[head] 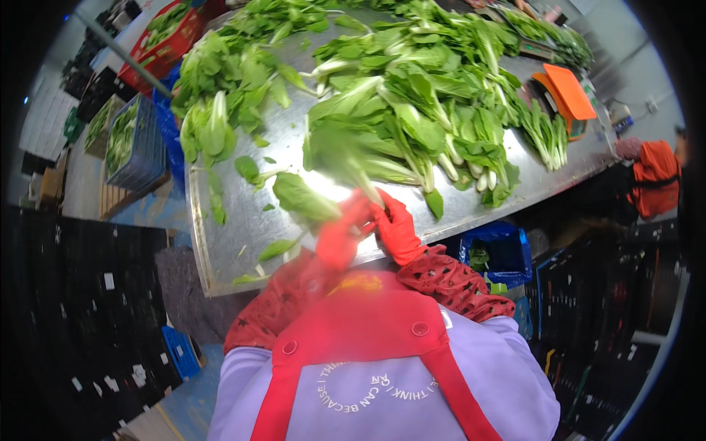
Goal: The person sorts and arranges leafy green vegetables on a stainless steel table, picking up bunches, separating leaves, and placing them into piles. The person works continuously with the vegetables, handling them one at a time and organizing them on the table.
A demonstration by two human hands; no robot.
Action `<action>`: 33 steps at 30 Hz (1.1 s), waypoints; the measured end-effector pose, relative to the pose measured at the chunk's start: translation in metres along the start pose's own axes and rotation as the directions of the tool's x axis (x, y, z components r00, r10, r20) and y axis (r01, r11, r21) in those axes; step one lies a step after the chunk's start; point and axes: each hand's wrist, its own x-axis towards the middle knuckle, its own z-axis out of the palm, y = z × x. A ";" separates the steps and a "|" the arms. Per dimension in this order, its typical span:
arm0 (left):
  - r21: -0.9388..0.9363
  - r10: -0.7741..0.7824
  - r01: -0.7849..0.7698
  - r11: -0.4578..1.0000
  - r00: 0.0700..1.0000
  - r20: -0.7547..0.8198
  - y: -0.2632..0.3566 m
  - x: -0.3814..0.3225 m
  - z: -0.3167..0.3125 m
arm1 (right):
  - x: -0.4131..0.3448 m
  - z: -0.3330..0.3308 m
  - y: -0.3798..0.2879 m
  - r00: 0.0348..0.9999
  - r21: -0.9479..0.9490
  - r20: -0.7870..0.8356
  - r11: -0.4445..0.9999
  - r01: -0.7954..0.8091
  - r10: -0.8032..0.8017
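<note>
Both my hands wear red rubber gloves and are close together over the near edge of a metal table. My right hand grips the pale stem base of a leafy green head, whose leaves point away from me and are blurred. My left hand, also blurred, is closed around the stem end of a loose green leaf that sticks out to the left. Its fingertips meet those of my right hand at the stem. Beyond them lies a large heap of leafy greens, white stems mostly towards me.
More greens pile up at the table's left. Loose leaves lie near its front left corner. An orange-topped scale stands at right. Below the table edge is a blue-lined bin. Crates of greens stand at left; dark crates are stacked nearby.
</note>
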 end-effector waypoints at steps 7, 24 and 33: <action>0.104 0.047 -0.024 0.994 0.973 -0.227 -0.004 0.003 -0.014 | -0.007 -0.002 0.003 0.968 0.086 0.252 0.996 -0.031 0.009; 0.374 0.253 -0.141 0.917 0.929 -0.270 -0.015 0.003 -0.017 | 0.006 -0.012 0.009 0.812 0.392 0.540 0.788 -0.475 0.221; -0.238 -0.083 0.040 0.970 0.981 -0.173 0.003 0.002 -0.028 | 0.025 -0.039 -0.016 0.931 -0.136 0.323 0.965 0.223 -0.170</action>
